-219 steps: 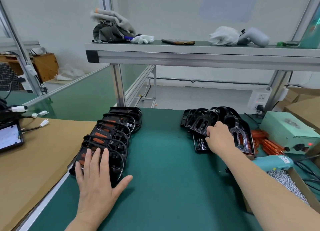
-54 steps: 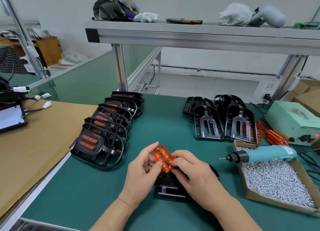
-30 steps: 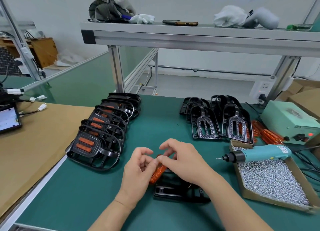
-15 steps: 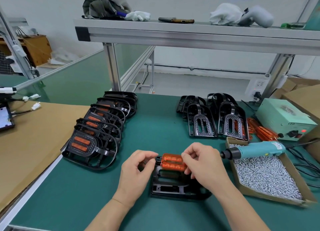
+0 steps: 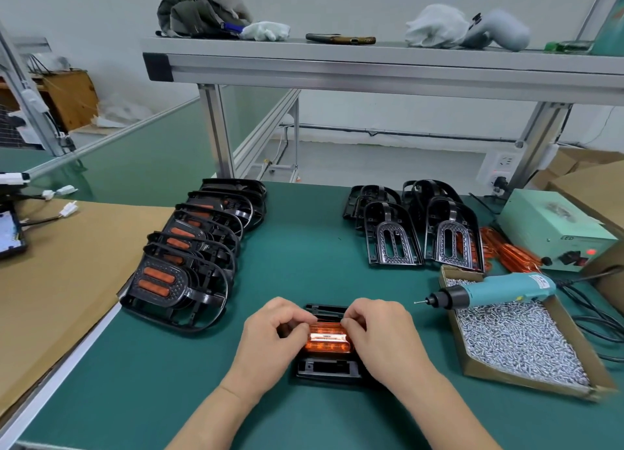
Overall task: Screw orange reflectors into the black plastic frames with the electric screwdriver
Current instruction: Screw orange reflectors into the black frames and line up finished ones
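Green matting covers the bench (image 5: 304,247), where a row of finished frames (image 5: 189,257) lies at left and bare frames (image 5: 418,230) wait at right. Both hands, left hand (image 5: 270,338) and right hand (image 5: 381,335), pinch an orange reflector (image 5: 327,340) onto the black frame (image 5: 326,368) between them. No screw is driven yet, I judge; the screwdriver (image 5: 496,289) rests on the screw box (image 5: 520,341).

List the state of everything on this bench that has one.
orange reflector: resting on black frame, held at both ends.
black frame: flat on mat.
left hand: pinching reflector.
right hand: pinching reflector.
electric screwdriver: lying untouched on screw box.
power unit: red light on.
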The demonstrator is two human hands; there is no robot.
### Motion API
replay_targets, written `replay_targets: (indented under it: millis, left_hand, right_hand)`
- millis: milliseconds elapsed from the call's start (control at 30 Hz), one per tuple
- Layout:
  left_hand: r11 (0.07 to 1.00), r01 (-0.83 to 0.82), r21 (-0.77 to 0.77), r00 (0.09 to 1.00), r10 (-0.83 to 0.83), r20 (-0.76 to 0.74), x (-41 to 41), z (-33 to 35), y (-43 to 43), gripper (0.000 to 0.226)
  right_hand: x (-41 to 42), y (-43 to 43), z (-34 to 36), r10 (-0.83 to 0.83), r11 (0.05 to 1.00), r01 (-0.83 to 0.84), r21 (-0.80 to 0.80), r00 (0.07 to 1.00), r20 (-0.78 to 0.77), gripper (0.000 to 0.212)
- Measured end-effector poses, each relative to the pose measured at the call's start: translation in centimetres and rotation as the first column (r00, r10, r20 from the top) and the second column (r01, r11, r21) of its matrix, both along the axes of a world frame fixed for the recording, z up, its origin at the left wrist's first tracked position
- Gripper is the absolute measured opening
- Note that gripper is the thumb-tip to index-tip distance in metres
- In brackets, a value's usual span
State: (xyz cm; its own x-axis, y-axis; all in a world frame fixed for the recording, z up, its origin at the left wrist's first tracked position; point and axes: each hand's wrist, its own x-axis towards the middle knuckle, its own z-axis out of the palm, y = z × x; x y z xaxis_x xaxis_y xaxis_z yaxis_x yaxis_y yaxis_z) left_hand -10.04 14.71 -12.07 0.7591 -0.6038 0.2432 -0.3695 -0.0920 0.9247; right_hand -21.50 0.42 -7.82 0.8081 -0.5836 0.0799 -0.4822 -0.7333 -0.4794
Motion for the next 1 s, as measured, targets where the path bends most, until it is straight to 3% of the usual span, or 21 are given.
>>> replay_targets:
  millis: [233, 467, 700, 767, 1000]
  left_hand:
    - [0.993, 0.068, 0.101, 0.994, -0.076, 0.082, -0.4, 0.2, -0.1, 0.029]
    - [0.973, 0.058, 0.223, 0.969, -0.108, 0.221, -0.3, 0.2, -0.2, 0.019]
    - [0.953, 0.044, 0.300, 0.968, -0.115, 0.225, -0.2, 0.0, -0.2, 0.020]
    - [0.952, 0.039, 0.304, 0.966, -0.113, 0.232, -0.2, 0.0, -0.2, 0.019]
    - [0.953, 0.044, 0.300, 0.968, -0.115, 0.222, -0.3, 0.1, -0.3, 0.021]
  right_hand:
    - [-0.3, 0.4, 0.1, 0.005, 0.991, -0.013, -0.134, 0.998, -0.058, 0.016]
    - [-1.8, 0.5, 0.1, 0.036, 0.997, -0.035, -0.065, 0.999, 0.014, 0.006]
    - [-0.9, 1.1, 0.1, 0.050, 0.982, -0.072, -0.174, 0.991, -0.125, 0.017]
    - [-1.3, 0.9, 0.1, 0.048, 0.988, -0.059, -0.142, 0.996, -0.077, 0.017]
    - [-4.7, -2.5, 1.5, -0.074, 0.993, 0.103, -0.059, 0.927, 0.369, 0.011]
